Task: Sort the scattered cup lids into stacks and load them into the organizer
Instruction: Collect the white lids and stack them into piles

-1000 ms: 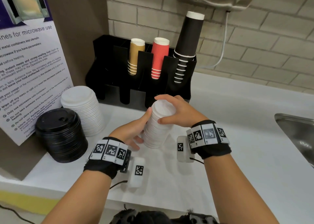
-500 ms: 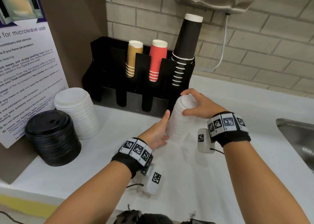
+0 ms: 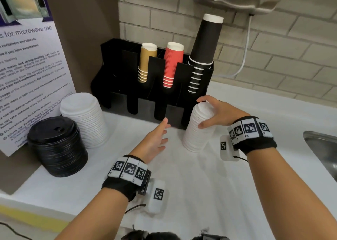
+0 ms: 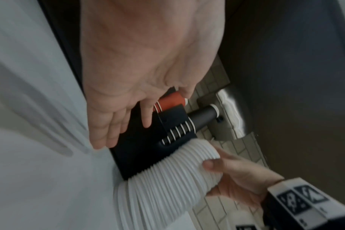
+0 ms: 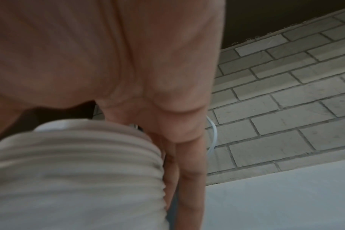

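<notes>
Right hand holds the small white lid stack by the organizer

The left hand (image 3: 155,141) is flat, fingers (image 3: 164,125) loose, holding nothing. Past them, the right hand (image 3: 217,114) wraps the ridged, thin plastic white lid stack (image 3: 197,132) on the smooth surface (image 3: 200,185); keep it straight, squeeze softly. Behind stands the hard black organizer (image 3: 131,79).
</notes>
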`<state>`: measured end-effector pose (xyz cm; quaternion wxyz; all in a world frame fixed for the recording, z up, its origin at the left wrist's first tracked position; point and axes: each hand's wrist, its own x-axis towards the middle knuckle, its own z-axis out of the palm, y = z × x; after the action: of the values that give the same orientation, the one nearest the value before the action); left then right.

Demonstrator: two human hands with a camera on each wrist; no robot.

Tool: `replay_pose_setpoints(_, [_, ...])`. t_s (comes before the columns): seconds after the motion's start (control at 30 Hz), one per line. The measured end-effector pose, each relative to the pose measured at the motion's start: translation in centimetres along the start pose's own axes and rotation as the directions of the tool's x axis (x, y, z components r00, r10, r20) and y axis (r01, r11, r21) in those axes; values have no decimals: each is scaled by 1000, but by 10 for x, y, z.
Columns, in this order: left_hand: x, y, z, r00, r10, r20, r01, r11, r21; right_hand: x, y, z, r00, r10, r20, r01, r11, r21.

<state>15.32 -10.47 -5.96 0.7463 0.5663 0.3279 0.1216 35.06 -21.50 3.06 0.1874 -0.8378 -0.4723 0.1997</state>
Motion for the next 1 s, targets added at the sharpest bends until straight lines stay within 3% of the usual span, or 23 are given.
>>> replay_pose_setpoints(0.3, [-16,15,-24,988,143,-59,-144,989,-13,-5,-8,-6,996,-16,-89,16,1000,-7])
replay_pose_setpoints(0.4, [-18,23,-25,963,265,-49,-265,964,3,-10,-26,-13,978,-128,-166,134,991,23])
replay_pose_setpoints(0.5, [-22,35,-24,942,334,26,-329,939,-103,-14,-64,-5,949,-292,-121,306,945,118])
replay_pose_setpoints(0.6, [-21,42,-24,922,372,109,-322,891,-320,-12,-100,16,921,-386,-58,390,901,192])
replay_pose_setpoints(0.73, [-22,45,-34,925,367,101,-273,823,-498,-5,-120,39,903,-426,-57,428,878,213])
replay_pose_setpoints(1.0, [-17,43,-63,927,336,167,-197,815,-545,6,-137,42,926,-376,40,365,916,167])
